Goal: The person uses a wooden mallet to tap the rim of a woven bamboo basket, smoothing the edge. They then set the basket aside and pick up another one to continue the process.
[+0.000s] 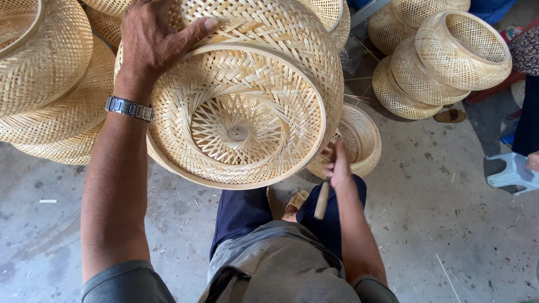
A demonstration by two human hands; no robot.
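Note:
A large woven bamboo basket (241, 112) is tipped toward me so I look into its open mouth and the star-patterned centre. My left hand (154, 36), with a metal watch on the wrist, lies spread over the basket's upper left outer wall, thumb along the rim. My right hand (338, 165) is at the basket's lower right rim, fingers closed around a tool with a wooden handle (322, 200) that points down toward my lap. The tool's working end is hidden behind my fingers.
Stacks of similar woven baskets stand at the left (50, 73) and the upper right (443, 56). A smaller basket (362, 140) sits on the concrete floor behind my right hand. A pale plastic stool (514, 174) and another person's dark clothing are at the right edge.

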